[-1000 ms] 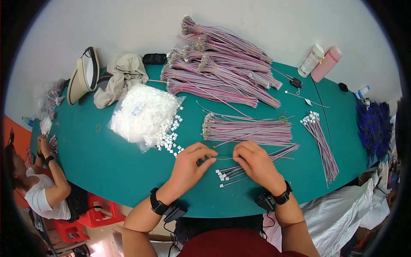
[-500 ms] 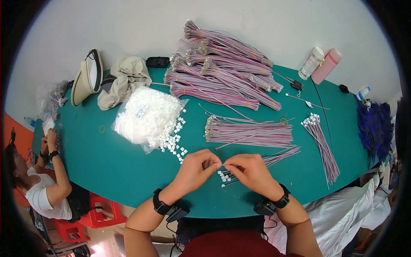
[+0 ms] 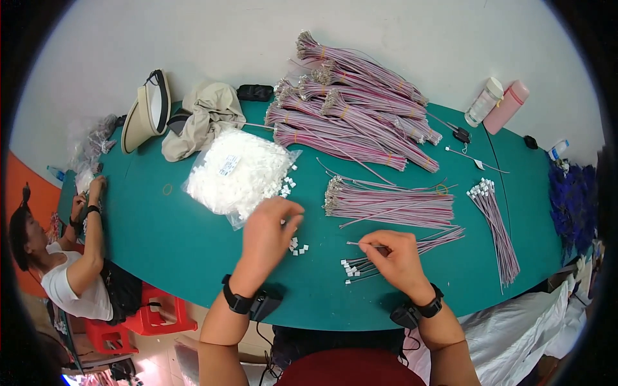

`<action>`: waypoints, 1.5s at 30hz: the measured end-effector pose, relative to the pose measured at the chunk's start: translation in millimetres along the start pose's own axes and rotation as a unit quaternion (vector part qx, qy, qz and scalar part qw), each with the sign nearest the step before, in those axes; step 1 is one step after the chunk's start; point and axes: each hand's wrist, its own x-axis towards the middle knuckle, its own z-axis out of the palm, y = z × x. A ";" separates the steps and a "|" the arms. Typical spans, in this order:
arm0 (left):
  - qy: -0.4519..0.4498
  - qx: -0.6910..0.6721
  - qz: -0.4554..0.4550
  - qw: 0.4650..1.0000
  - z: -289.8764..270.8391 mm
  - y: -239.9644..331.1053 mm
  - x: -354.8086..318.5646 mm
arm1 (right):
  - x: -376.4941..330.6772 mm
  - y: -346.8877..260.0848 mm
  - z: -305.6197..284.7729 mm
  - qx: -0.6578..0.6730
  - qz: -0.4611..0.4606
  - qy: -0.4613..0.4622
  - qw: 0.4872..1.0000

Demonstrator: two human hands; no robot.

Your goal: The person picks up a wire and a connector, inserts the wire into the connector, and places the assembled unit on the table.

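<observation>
Across a broad green table point(image 3: 161, 241), two bare forearms rising from the lower edge, a dark band on each wrist. Left hand point(image 3: 262, 226) pointing away from the body, just in front of the clear bag, fingers bent over to the right, a narrow gap between thumb and fingers; impossible to tell about anything hidden inside the curl. Right hand point(image 3: 399, 256) slanted up and leftward, thumb and fingers pinched on a single thin wire. Farther back, a heap of wire bundles point(image 3: 357, 119) sloping down to the right, pink and grey. Left of centre, a clear bag point(image 3: 237, 174), plump with white connectors. Nearer, a flat wire bundle point(image 3: 389, 202), metal ends to the left. Below the right hand, white-ended wires point(image 3: 351, 270) fanned out toward upper right. Held thin wire point(image 3: 353, 243) above these: short free end pointing left, long axis nearly level, greyish, tip details too small to tell. Smallest, loose connectors point(image 3: 299, 247), white and blocky, scattered beside the left hand.
</observation>
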 end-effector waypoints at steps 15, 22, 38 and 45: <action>-0.109 -0.034 -0.046 0.992 -3.9 9.5 3.1 | -3.7 2.0 -6.0 0.096 0.052 -0.010 0.994; -0.181 -0.396 -0.156 0.886 22.9 26.2 -9.3 | -6.8 -0.9 -6.4 0.142 0.067 -0.001 0.988; -0.194 -0.475 -0.210 0.832 32.9 23.1 -15.1 | -6.9 -2.2 -2.3 0.115 0.042 0.018 0.992; -0.196 -0.479 -0.209 0.830 37.4 19.3 -15.8 | -9.3 3.5 1.8 0.041 -0.034 0.040 0.998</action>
